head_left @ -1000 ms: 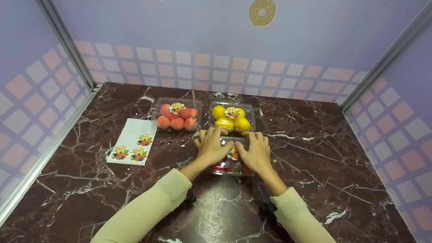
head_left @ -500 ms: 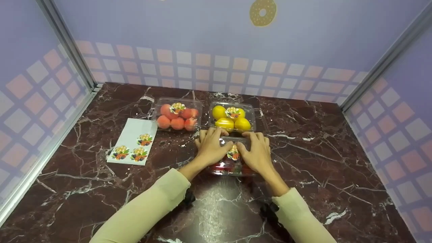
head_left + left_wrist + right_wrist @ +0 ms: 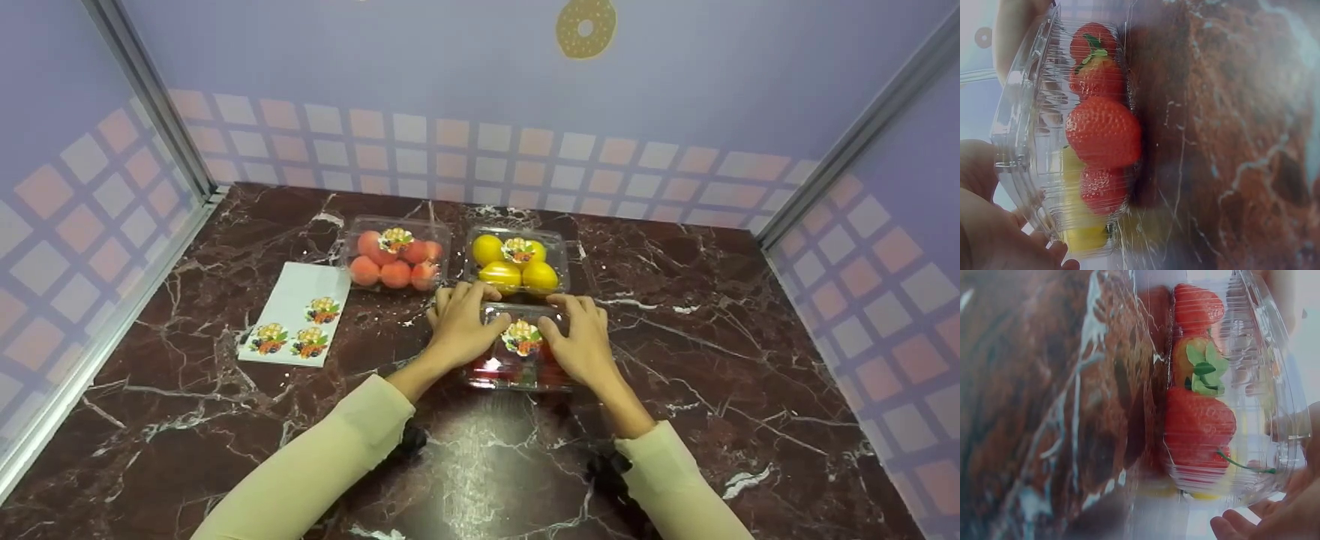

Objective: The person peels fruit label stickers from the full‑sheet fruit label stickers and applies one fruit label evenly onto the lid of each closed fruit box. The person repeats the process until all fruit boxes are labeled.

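A clear plastic clamshell box (image 3: 517,371) of strawberries (image 3: 1103,132) stands on the marble-patterned table, a fruit-picture sticker (image 3: 522,338) on its lid. My left hand (image 3: 463,330) holds the box's left side, thumb over the lid beside the sticker, fingers curled down around the far corner. On the other side my right hand (image 3: 581,341) holds it the same way. Green leaves (image 3: 1207,365) show among the berries through the ribbed wall in the right wrist view. Right behind this box stands a clamshell of lemons (image 3: 517,262).
Left of the lemons sits a clamshell of orange-red round fruit (image 3: 395,259), also with a sticker. A white sheet (image 3: 300,289) bearing several fruit stickers lies at the left. Purple walls (image 3: 480,75) with a tile pattern enclose the back and sides.
My hands have moved slightly apart along the strawberry box. Both thumbs have slid outward, so the whole sticker on the lid now shows. The other boxes and the sheet stay put.
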Demonstrator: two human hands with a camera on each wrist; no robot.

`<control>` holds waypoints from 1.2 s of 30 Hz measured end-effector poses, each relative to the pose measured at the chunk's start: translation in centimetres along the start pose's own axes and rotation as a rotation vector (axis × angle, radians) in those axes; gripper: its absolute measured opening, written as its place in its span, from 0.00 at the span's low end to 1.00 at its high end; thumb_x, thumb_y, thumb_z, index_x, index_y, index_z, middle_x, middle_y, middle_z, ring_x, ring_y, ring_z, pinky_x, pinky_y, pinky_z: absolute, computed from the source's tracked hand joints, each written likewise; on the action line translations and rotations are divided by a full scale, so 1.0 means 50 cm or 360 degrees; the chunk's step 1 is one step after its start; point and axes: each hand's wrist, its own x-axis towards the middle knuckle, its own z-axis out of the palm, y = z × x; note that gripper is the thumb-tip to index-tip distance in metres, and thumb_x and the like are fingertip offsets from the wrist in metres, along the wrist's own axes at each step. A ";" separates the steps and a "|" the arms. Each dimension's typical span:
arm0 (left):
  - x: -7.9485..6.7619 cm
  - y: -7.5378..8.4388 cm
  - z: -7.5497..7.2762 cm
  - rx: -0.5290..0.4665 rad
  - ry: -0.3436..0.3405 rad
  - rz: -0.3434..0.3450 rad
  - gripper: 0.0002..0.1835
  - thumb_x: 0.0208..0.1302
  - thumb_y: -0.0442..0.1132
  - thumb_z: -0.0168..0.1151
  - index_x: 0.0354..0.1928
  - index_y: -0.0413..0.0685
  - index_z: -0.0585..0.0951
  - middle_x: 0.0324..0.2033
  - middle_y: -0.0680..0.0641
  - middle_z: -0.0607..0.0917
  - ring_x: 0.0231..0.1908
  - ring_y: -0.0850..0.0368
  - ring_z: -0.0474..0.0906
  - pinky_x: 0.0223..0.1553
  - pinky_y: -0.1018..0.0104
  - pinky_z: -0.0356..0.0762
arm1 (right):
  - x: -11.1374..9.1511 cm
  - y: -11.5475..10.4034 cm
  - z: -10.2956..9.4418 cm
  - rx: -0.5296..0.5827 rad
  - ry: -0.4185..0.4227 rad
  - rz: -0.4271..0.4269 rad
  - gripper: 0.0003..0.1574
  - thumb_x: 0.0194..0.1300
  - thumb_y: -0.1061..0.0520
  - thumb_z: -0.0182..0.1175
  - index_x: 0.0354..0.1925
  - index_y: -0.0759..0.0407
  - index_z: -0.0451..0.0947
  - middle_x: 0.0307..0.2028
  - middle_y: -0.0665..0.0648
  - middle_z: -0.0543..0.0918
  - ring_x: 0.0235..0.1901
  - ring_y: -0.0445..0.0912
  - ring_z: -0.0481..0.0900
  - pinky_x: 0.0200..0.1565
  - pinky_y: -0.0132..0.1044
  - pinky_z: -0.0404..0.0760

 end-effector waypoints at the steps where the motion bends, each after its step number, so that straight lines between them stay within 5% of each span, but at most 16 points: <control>1: -0.001 0.000 -0.001 0.0002 0.0006 0.0003 0.20 0.67 0.49 0.68 0.58 0.53 0.81 0.58 0.46 0.78 0.64 0.42 0.61 0.66 0.41 0.56 | 0.000 0.001 -0.001 0.0010 -0.0004 0.0003 0.26 0.71 0.55 0.65 0.64 0.62 0.79 0.59 0.68 0.78 0.61 0.65 0.68 0.63 0.61 0.68; 17: -0.032 0.017 0.022 0.0103 0.0157 0.0056 0.27 0.66 0.52 0.70 0.64 0.55 0.77 0.63 0.46 0.76 0.66 0.43 0.60 0.66 0.40 0.55 | -0.025 -0.024 0.006 -0.0107 -0.0001 -0.0057 0.32 0.75 0.49 0.61 0.70 0.62 0.74 0.71 0.67 0.70 0.72 0.67 0.63 0.72 0.65 0.64; 36: -0.036 0.015 0.028 0.0107 0.0122 0.0115 0.26 0.67 0.50 0.70 0.64 0.54 0.77 0.61 0.46 0.75 0.65 0.43 0.61 0.65 0.40 0.57 | -0.029 -0.020 0.014 -0.0131 -0.0035 -0.0067 0.34 0.73 0.50 0.64 0.71 0.63 0.73 0.71 0.69 0.69 0.71 0.67 0.63 0.72 0.66 0.64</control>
